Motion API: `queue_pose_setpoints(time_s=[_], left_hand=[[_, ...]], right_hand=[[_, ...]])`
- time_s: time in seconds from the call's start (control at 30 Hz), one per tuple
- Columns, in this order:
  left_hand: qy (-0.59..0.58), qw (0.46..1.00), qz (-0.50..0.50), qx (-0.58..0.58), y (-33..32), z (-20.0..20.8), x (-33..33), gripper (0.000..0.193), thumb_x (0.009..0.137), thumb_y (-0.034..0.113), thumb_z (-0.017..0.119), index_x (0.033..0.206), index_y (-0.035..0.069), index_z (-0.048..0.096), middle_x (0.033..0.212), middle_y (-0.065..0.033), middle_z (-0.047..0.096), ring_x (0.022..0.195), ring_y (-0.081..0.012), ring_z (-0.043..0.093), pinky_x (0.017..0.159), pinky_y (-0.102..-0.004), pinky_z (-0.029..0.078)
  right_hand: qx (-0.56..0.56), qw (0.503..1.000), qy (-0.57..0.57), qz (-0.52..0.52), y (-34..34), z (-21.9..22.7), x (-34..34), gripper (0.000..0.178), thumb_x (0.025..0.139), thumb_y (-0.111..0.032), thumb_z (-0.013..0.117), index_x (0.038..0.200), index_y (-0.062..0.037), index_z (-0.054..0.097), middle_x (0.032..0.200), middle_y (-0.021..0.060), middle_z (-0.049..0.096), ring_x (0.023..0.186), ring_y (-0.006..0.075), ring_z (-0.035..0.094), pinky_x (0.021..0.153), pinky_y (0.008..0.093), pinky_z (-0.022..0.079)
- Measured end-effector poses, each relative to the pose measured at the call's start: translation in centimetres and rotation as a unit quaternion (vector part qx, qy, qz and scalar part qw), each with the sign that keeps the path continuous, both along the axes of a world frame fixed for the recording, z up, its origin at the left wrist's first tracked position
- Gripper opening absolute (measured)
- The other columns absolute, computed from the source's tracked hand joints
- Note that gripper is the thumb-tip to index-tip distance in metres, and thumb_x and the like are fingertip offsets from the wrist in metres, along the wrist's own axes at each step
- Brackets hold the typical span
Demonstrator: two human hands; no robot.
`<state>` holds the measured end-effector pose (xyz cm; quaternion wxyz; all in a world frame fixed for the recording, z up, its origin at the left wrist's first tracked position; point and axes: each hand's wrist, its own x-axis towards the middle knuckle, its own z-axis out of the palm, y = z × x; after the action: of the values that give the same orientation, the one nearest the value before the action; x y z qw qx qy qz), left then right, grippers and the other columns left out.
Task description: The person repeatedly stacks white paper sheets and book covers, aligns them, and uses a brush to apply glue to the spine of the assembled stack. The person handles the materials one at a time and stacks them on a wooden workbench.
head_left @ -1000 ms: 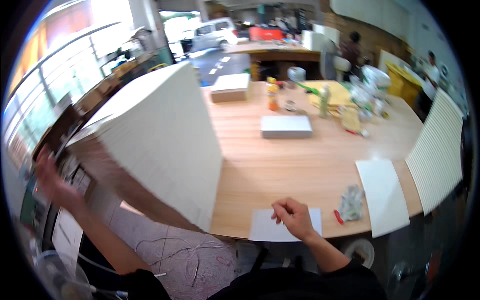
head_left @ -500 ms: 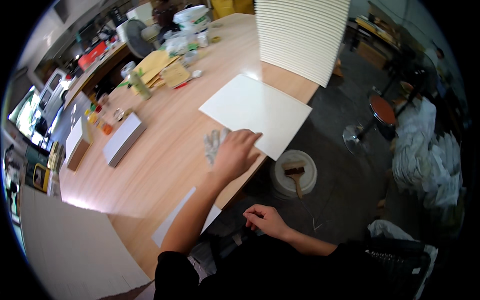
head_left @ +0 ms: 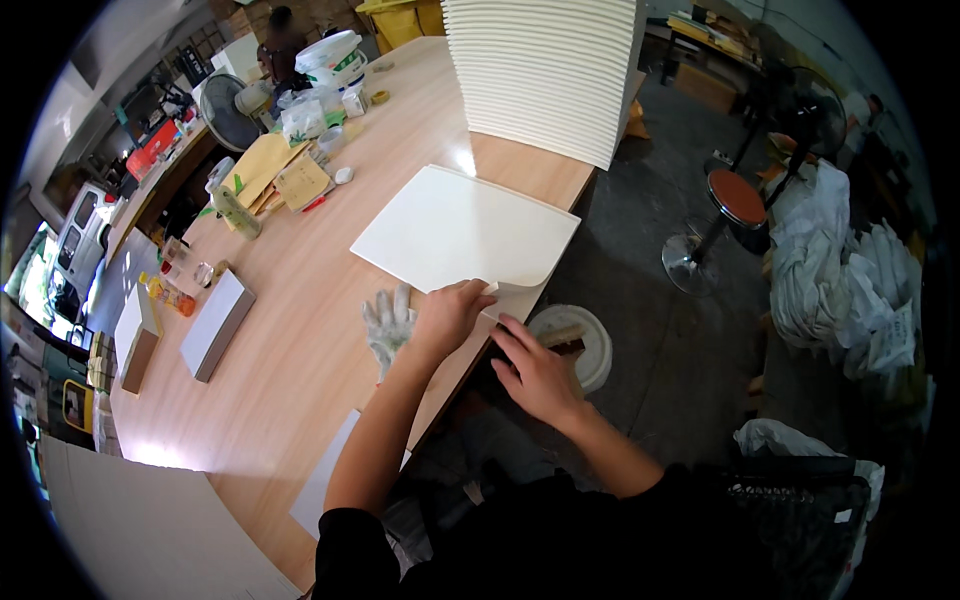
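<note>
Head view: left hand (head_left: 452, 315) pinches the near corner of the white sheet (head_left: 465, 230) at the table (head_left: 300, 330) edge; right hand (head_left: 540, 375) hovers just below, fingers loosely spread, grasping nothing. Best to lift the corner slowly, supporting underneath to avoid creasing.

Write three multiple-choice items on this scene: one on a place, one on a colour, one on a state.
1. Where does the work glove lie?
A. On the table, beside the left hand
B. On the stool
C. On the tall stack

2. What colour is the stool seat?
A. Blue
B. Reddish brown
C. White

3. How does the white sheet lie?
A. Rolled up
B. Standing on edge
C. Flat, its near corner lifted

Answers: A, it rests on the wooden table next to the left hand; B, the round seat is reddish brown; C, the corner curls up at the left hand, the right hand below.
</note>
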<state>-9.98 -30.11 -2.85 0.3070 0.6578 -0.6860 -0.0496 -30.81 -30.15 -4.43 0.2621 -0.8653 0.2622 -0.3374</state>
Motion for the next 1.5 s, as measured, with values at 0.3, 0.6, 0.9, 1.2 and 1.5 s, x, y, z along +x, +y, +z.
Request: queue_pose_setpoints(time_s=[0.3, 0.6, 0.9, 1.2, 1.5], left_hand=[[-0.03, 0.991, 0.042, -0.122, -0.3, -2.5, -1.3, 0.025, 0.085, 0.014, 0.076, 0.105, 0.006, 0.064, 0.092, -0.012, 0.068, 0.089, -0.0338, 0.067, 0.076, -0.0442, 0.054], [0.312, 0.934, 0.128, -0.122, 1.4, 1.8, 6.8, 0.025, 0.087, 0.014, 0.08, 0.108, 0.003, 0.074, 0.096, -0.0113, 0.077, 0.086, -0.0188, 0.07, 0.079, -0.0341, 0.053], [0.394, 0.919, -0.01, -0.031, 20.5, 10.8, 14.1, 0.036, 0.093, 0.004, 0.07, 0.129, 0.003, 0.068, 0.148, -0.0105, 0.057, 0.137, -0.0215, 0.052, 0.114, -0.0393, 0.044], [0.689, 0.666, 0.221, -0.183, 41.5, 3.9, 11.3, 0.039, 0.104, 0.029, 0.063, 0.127, -0.002, 0.064, 0.123, -0.0119, 0.07, 0.106, -0.0179, 0.07, 0.088, -0.0323, 0.059], [0.553, 0.691, 0.465, 0.034, 45.0, -2.4, 10.6, 0.026, 0.099, 0.023, 0.07, 0.105, -0.002, 0.072, 0.089, -0.0045, 0.071, 0.076, -0.0104, 0.065, 0.065, -0.0251, 0.054]], right_hand=[[-0.017, 0.993, 0.093, -0.066, -1.6, -2.1, 1.5, 0.065, 0.093, -0.028, 0.069, 0.15, -0.0101, 0.042, 0.143, 0.0136, 0.056, 0.089, 0.0413, 0.071, 0.069, 0.0485, 0.06], [0.013, 0.993, -0.113, -0.023, -4.5, -3.3, 2.3, 0.057, 0.096, -0.031, 0.07, 0.143, -0.0036, 0.054, 0.119, 0.0179, 0.071, 0.079, 0.0323, 0.073, 0.058, 0.0404, 0.056], [0.703, 0.638, -0.235, 0.21, -0.3, 1.0, 4.6, 0.04, 0.1, -0.014, 0.058, 0.138, 0.0009, 0.055, 0.108, 0.0087, 0.071, 0.079, 0.015, 0.068, 0.057, 0.0277, 0.053], [0.646, 0.65, -0.023, 0.399, 4.8, 1.7, 17.2, 0.04, 0.102, -0.009, 0.057, 0.139, 0.0046, 0.053, 0.126, 0.0116, 0.068, 0.107, 0.0155, 0.068, 0.092, 0.0303, 0.055], [0.493, 0.784, 0.143, 0.349, 7.1, -1.0, 19.4, 0.039, 0.102, -0.019, 0.066, 0.134, 0.0036, 0.059, 0.086, -0.0009, 0.073, 0.06, -0.0002, 0.055, 0.048, 0.0173, 0.038]])
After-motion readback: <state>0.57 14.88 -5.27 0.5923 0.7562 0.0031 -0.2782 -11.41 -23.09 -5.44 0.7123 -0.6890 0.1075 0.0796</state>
